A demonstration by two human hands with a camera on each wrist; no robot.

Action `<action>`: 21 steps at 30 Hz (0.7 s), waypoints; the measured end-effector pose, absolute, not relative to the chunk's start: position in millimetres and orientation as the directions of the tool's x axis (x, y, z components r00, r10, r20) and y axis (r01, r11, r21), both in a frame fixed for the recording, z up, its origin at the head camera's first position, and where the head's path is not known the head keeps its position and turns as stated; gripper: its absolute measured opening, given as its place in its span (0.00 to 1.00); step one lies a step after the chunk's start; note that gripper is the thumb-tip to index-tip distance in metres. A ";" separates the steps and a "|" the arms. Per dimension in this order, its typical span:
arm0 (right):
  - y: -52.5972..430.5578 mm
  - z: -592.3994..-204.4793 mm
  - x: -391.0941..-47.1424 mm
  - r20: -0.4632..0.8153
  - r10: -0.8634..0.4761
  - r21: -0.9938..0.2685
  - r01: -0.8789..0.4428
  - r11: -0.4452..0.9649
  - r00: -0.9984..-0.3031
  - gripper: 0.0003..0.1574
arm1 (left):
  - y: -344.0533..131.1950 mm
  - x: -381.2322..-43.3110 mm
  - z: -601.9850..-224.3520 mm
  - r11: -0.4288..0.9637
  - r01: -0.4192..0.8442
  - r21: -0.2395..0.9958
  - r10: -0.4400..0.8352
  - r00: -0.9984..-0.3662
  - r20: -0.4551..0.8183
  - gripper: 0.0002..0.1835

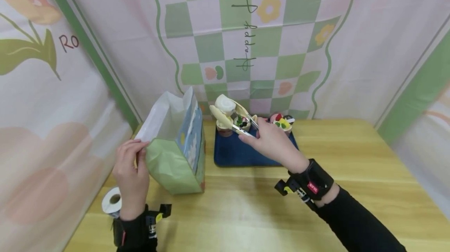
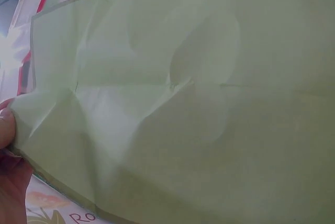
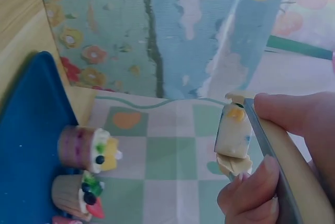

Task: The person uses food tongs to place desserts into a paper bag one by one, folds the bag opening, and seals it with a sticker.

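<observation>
My left hand (image 1: 131, 170) pinches the upper edge of a green paper bag (image 1: 168, 166), which stands upright with its mouth spread. In the left wrist view the bag's green side (image 2: 157, 103) fills most of the frame. My right hand (image 1: 272, 142) grips a pair of tongs (image 1: 220, 117) with cream tips and metal arms. Between those tips is a small white cake (image 1: 225, 104), swirled like a roll, raised above the tray's left part. The right wrist view shows the cake (image 3: 233, 132) with a bit of yellow on it.
A blue tray (image 1: 239, 156) lies right of the bag. On it stand several small cakes, including a berry-topped cupcake (image 1: 242, 122) and a fruit-topped one (image 1: 283, 124). A white paper roll (image 1: 111, 200) sits beside my left wrist. A printed curtain (image 1: 235, 45) hangs behind the table.
</observation>
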State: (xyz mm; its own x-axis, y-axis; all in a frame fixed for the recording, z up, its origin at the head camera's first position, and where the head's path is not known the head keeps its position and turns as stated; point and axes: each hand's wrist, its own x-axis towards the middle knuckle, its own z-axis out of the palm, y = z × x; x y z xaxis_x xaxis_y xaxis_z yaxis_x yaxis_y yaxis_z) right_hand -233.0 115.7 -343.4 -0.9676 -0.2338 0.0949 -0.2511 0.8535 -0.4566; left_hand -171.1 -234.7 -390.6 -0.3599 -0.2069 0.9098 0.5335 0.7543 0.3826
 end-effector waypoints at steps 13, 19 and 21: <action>117.8 -318.6 -233.8 0.149 -0.282 -0.471 -0.319 0.822 -0.948 0.38 | -233.5 -170.3 -390.4 0.740 0.562 0.369 -0.196 -0.345 0.918 0.05; 109.2 -304.8 -230.3 0.145 -0.301 -0.487 -0.333 0.808 -0.943 0.34 | -232.7 -170.1 -390.1 0.739 0.565 0.368 -0.199 -0.338 0.920 0.05; 105.7 -300.4 -228.9 0.147 -0.309 -0.493 -0.340 0.801 -0.940 0.33 | -232.4 -170.1 -390.1 0.737 0.566 0.370 -0.201 -0.339 0.919 0.05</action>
State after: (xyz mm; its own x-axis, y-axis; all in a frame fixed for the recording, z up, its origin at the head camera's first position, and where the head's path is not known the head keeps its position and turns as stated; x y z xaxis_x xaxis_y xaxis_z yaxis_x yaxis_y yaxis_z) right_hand -228.9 105.7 -300.4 -0.9397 -0.3090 0.1466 -0.3403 0.8010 -0.4926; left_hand -170.1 -232.4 -390.1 -0.3391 -0.2010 0.9190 0.5656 0.7371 0.3699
